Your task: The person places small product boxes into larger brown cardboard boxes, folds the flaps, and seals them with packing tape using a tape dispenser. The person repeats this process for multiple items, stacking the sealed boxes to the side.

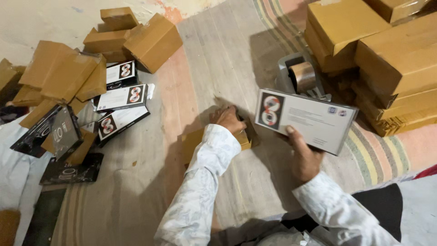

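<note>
Floor: striped woven mat [218,59] under you | pale wall [45,18] beyond mat's far-left edge | light: dim, warm

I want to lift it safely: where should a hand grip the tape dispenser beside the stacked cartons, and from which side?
Grip the grey tape dispenser across its two side walls, coming from above. The tape roll sits between them, and the stacked cartons probably block its right side.

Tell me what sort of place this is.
Probably an informal packing spot on a floor mat. Closed cardboard cartons are stacked up, a tape dispenser stands ready, and the right hand holds a printed product box.
</note>
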